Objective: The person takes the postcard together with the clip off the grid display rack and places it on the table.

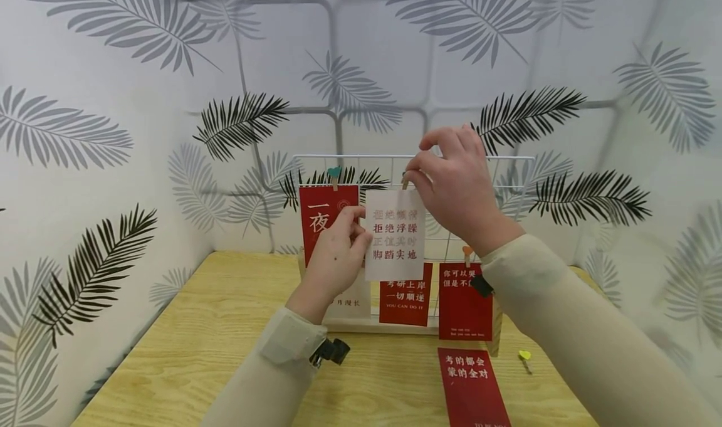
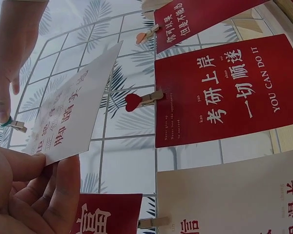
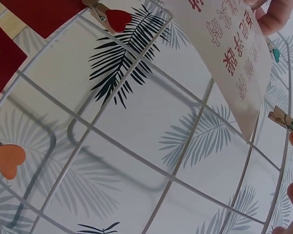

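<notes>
My left hand pinches a white card with red lettering by its left edge, in front of a white wire grid. Between thumb and fingertips, my right hand pinches a small wooden clothespin with a green heart. Both wrist views show the clothespin's tip near the card's top edge but apart from it. Behind the card, a red card hangs from a clothespin with a red heart. The head view shows another red card left of the white one, under a teal-heart clothespin.
A cream card hangs low on the grid's left, and a red card hangs low on the right under an orange-heart clothespin. On the wooden table lie a loose red card and a yellow-heart clothespin.
</notes>
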### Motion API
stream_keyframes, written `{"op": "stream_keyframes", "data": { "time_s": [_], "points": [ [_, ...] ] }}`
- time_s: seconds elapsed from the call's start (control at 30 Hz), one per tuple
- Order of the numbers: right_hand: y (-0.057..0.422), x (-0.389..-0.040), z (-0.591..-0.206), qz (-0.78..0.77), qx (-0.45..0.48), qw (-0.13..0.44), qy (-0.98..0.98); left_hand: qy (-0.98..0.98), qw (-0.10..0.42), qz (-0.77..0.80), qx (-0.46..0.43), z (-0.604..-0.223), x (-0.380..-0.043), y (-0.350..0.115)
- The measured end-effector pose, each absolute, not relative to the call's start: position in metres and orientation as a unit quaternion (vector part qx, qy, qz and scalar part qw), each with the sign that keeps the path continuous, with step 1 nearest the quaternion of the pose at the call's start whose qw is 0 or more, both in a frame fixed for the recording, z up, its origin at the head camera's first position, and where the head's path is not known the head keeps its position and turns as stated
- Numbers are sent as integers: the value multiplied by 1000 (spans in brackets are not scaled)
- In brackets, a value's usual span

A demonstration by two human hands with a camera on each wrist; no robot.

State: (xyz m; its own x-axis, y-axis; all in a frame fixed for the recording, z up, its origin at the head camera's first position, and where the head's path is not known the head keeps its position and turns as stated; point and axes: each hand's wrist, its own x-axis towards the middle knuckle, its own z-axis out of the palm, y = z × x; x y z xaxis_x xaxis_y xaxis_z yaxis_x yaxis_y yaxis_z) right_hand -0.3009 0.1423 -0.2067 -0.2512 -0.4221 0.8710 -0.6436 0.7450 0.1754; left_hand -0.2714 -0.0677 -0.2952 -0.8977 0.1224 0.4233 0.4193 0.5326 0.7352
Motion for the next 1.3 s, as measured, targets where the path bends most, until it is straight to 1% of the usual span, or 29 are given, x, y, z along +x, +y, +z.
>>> {"op": "stream_keyframes", "data": {
  "time_s": [0.53,0.7,0.9,1.3],
  "points": [
    [145,-290,-207,128,351,512,-773,-856,167,-459,-170,-301,-266,-70],
    [149,-288,-211,131,352,513,-772,-854,176,-459,-170,-304,-264,-72],
    [155,-288,-217,139,357,517,-766,-854,165,-464,-166,-308,-260,-74],
    [167,-281,-230,153,352,486,-785,-849,150,-484,-153,-319,-259,-77]
  ]
}}
